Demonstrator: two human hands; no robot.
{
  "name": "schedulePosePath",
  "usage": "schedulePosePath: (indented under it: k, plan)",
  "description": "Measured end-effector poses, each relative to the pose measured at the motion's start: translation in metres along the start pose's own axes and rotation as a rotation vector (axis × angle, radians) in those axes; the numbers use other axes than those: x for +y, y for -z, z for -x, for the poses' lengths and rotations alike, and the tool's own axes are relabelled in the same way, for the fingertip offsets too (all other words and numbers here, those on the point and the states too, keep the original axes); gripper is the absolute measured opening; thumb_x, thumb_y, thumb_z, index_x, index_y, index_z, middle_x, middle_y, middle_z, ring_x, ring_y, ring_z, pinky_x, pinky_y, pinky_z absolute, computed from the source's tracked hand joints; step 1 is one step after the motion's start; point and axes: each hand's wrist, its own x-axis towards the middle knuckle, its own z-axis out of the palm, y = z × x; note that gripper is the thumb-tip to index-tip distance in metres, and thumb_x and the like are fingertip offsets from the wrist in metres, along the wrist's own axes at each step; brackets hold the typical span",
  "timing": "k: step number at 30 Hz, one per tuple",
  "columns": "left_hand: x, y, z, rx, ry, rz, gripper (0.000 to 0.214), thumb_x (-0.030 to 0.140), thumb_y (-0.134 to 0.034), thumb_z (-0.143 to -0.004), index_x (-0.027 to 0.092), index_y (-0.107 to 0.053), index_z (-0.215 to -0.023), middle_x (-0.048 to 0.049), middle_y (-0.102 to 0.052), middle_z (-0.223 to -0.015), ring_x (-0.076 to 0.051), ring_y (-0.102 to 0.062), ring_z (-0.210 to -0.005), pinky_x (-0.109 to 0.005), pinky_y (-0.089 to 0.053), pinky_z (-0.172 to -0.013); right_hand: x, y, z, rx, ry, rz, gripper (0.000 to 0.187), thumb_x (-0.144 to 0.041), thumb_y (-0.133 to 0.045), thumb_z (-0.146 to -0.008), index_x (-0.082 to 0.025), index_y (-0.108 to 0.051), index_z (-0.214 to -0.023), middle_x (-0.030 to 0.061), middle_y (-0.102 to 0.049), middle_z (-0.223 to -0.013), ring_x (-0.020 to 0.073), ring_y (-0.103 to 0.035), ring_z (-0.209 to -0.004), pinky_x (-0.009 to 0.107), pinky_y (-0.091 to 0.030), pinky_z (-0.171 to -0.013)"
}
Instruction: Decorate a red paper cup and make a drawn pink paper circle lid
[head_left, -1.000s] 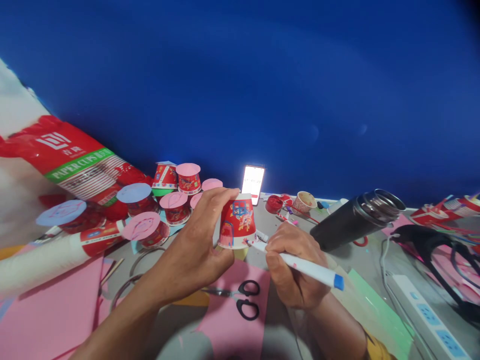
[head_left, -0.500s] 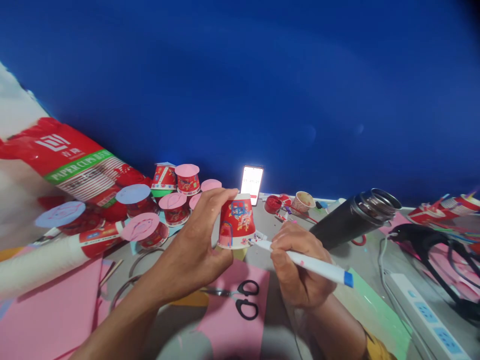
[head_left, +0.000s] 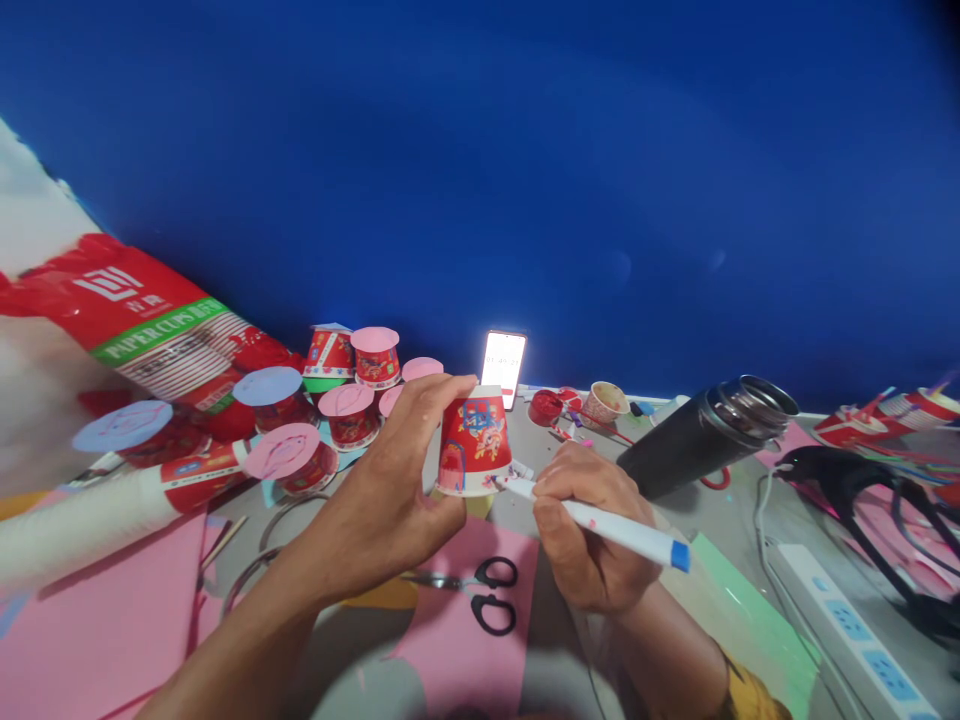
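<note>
My left hand [head_left: 390,500] holds an upside-down red paper cup [head_left: 474,442] between thumb and fingers, above a pink paper sheet [head_left: 465,630]. My right hand [head_left: 585,530] grips a white marker with a blue end [head_left: 607,525]; its tip touches the cup's lower rim on the right side. Black-handled scissors [head_left: 480,590] lie on the pink sheet just below both hands.
Several red cups capped with pink or blue paper discs [head_left: 352,410] stand at the left, by a red sleeve of paper cups [head_left: 150,320]. A lit phone [head_left: 504,365] leans on the blue wall. A black flask [head_left: 705,435] and a power strip [head_left: 847,630] lie right.
The right hand has shifted the marker slightly along the cup's rim; its blue end moved a little left and up. The left hand and cup stay nearly still.
</note>
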Motion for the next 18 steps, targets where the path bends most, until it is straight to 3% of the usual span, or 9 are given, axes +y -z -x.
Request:
schedulePosePath:
  k: [12,18]
  plan:
    - [0.0019,-0.0002,-0.0023,-0.012,-0.019,0.004,0.074,0.006,-0.056,-0.082,0.029,-0.035,-0.15,-0.0113,-0.049,-0.153,-0.031,-0.049,-0.145,-0.051,-0.051,-0.118,-0.0013,0.0006,-0.0025,-0.016,0.0,0.002,0.01,-0.012,-0.058,-0.093,-0.021,-0.061,-0.089,-0.0006,-0.066,-0.07,0.0146,-0.059,-0.057,0.031,-0.048,-0.055]
    - [0.0024,-0.0004,-0.0017,-0.004,-0.003,0.011,0.081,0.003,-0.055,-0.077,0.031,-0.035,-0.15,-0.0106,-0.047,-0.157,-0.031,-0.048,-0.146,-0.052,-0.05,-0.12,-0.0018,-0.0005,-0.0016,0.035,0.017,-0.008,0.011,-0.013,-0.058,-0.094,-0.022,-0.063,-0.089,0.0005,-0.067,-0.07,0.0158,-0.06,-0.056,0.032,-0.048,-0.056]
